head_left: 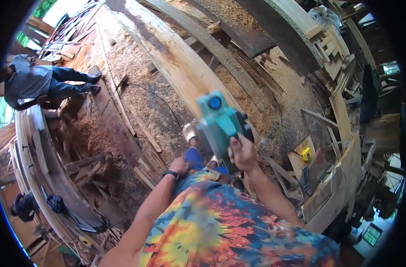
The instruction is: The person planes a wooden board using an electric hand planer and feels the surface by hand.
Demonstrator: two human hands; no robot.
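My right hand (244, 153) is closed around the handle of a teal electric hand planer (221, 119). The planer is at the near end of a long, pale wooden plank (180, 53); from this angle I cannot tell whether its base touches the wood. My left hand (180, 166), with a dark band on the wrist, is down by the blue cloth (194, 156) at my leg. Its fingers look curled in, and whatever is inside them, if anything, is hidden.
Wood shavings (143, 95) cover the ground. A dark beam (287, 33) lies right of the plank. A yellow tape measure (306, 154) sits on a board at the right. Another person (32, 82) stands at the left near stacked long boards (32, 142). Thin strips lie near my feet.
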